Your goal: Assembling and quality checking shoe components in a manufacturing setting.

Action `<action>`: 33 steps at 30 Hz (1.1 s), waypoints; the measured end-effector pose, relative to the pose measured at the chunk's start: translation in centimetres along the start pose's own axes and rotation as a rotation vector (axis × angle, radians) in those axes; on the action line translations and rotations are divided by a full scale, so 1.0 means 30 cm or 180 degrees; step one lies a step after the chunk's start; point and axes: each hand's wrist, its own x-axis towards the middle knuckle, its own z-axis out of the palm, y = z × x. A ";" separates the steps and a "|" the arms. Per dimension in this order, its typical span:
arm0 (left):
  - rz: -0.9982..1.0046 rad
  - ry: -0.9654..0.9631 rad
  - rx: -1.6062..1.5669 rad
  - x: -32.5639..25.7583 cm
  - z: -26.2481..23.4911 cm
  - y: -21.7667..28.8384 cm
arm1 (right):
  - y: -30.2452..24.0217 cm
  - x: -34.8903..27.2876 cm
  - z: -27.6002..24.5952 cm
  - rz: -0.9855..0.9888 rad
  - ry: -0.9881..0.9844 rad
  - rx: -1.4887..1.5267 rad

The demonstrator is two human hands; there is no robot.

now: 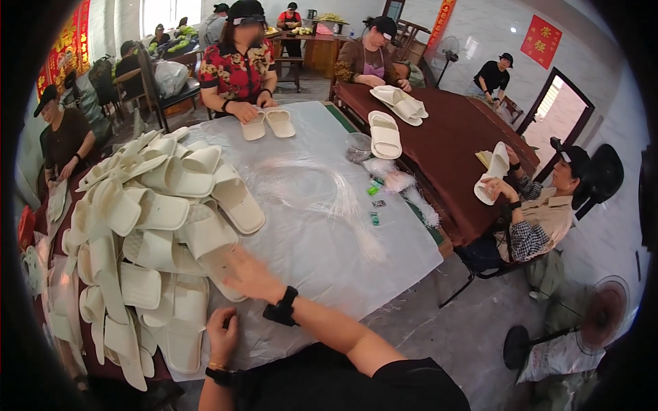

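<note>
A large heap of cream slippers [164, 216] covers the left side of the table. My right hand [257, 277], with a black band on its wrist, reaches across to the heap's right edge. It overlaps a slipper [209, 233] there; its fingers are smeared by motion, so their grip is unclear. Close to the table's near edge, right of the lowest slippers [186, 318], my left hand [223, 335] is loosely closed. Nothing shows in it, and it also wears a dark wristband.
Clear plastic sheeting [370, 274] covers the table, with a bundle of thin clear strands [343, 205] on it. Across it, a person in a red floral top holds a slipper pair [267, 125]. Other people handle slippers at a brown table [445, 157]. A fan [603, 315] stands at right.
</note>
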 end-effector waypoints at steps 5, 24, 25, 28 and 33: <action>0.0034 0.0015 0.0094 0.004 0.000 -0.015 | 0.097 0.003 0.073 0.0026 -0.0117 0.0743; -0.0359 -0.0078 0.0124 0.003 -0.026 0.014 | 0.051 -0.012 0.041 -0.0175 0.0079 0.0932; -0.0349 -0.0062 0.0138 0.005 -0.025 0.014 | 0.051 -0.013 0.031 -0.0173 0.0021 0.0803; -0.0199 -0.0052 0.0101 0.002 -0.024 0.009 | 0.050 -0.017 0.020 -0.0197 -0.0474 0.0365; -0.0140 -0.0035 0.0248 0.004 -0.017 0.021 | 0.060 -0.022 0.046 -0.0320 0.0390 0.0704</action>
